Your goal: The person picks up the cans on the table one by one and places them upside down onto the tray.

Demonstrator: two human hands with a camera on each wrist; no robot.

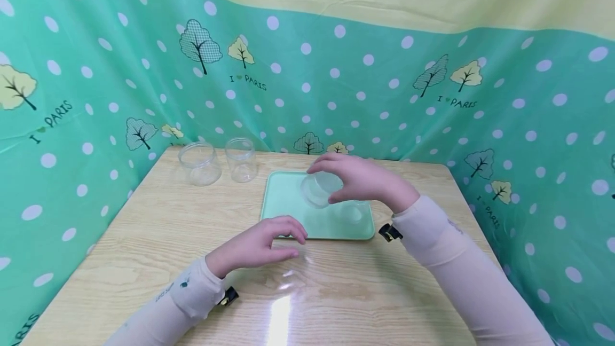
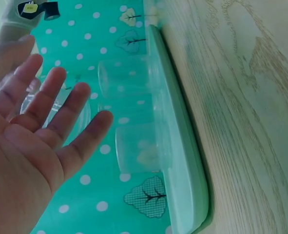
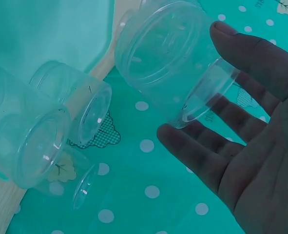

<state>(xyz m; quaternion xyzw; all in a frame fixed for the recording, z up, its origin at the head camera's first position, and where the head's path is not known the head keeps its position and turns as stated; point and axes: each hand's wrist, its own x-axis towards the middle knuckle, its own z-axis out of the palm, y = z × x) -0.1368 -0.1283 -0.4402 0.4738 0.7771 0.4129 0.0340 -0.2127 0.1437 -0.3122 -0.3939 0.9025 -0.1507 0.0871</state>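
Observation:
My right hand (image 1: 357, 178) is over the light green tray (image 1: 283, 223), gripping a clear plastic jar (image 3: 158, 63) by its sides near the rim. In the right wrist view the thumb lies along one side of this jar and the fingers reach round the other. The left wrist view shows clear jars (image 2: 141, 148) standing on the tray; one small clear jar (image 1: 353, 213) shows at its right in the head view. My left hand (image 1: 261, 242) hovers at the tray's front edge, empty, with its fingers spread and slightly bent.
At the table's back left stand a wide clear jar (image 1: 200, 164) and a narrower clear jar (image 1: 241, 162). A green and yellow patterned cloth (image 1: 307, 57) hangs round the back and sides of the wooden table (image 1: 336, 292).

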